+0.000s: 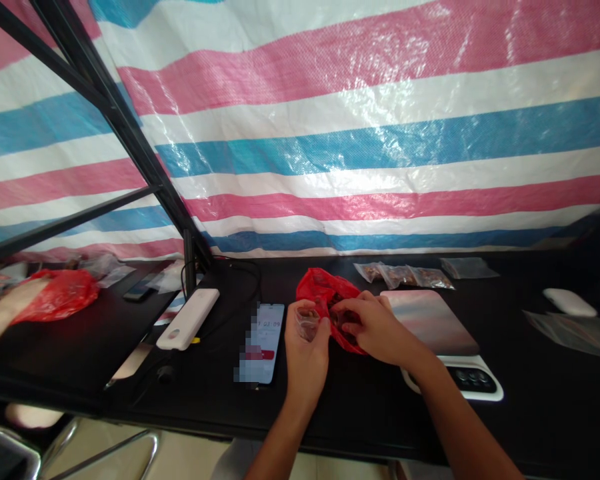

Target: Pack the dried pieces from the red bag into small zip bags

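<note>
The left hand (307,353) is holding a small clear plastic bag (307,323) against the red plastic bag's (316,283) left side, probably to keep it steady and close; the right hand (383,330) is reaching in from the right, fingers curled, its grip impossible to tell; the red plastic bag is lying between both hands, nearer the table's (360,400) far edge; three filled sachets (399,275) are lying along that edge, seemingly set aside.
</note>
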`<state>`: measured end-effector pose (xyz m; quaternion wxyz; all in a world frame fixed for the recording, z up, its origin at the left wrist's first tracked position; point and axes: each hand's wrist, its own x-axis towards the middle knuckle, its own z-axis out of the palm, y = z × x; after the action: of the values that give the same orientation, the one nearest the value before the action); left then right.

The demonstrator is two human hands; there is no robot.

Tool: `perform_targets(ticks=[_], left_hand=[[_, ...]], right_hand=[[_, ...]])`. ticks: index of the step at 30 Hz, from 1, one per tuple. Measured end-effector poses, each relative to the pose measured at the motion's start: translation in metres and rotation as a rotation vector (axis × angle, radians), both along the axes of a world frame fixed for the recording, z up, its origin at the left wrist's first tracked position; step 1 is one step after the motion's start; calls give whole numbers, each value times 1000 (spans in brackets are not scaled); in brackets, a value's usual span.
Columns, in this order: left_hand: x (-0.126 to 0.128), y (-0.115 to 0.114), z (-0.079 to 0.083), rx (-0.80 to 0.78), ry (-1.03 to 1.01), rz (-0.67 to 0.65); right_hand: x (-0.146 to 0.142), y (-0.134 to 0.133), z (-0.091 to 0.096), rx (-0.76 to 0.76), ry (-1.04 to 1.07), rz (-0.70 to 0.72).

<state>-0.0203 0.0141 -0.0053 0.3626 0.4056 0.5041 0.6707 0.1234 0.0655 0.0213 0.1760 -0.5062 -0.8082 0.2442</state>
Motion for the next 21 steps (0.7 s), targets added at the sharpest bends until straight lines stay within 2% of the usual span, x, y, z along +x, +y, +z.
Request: perform_targets(ticks=[11,17,21], left_hand=[[-13,-2,-6,19,33,-172],[-15,5,-13,-43,305,-200],[-17,6,-23,-41,441,-195]], right_hand=[[22,8,-3,31,184,-71],[20,5,5,108,329,-27],[11,-3,15,147,307,44]])
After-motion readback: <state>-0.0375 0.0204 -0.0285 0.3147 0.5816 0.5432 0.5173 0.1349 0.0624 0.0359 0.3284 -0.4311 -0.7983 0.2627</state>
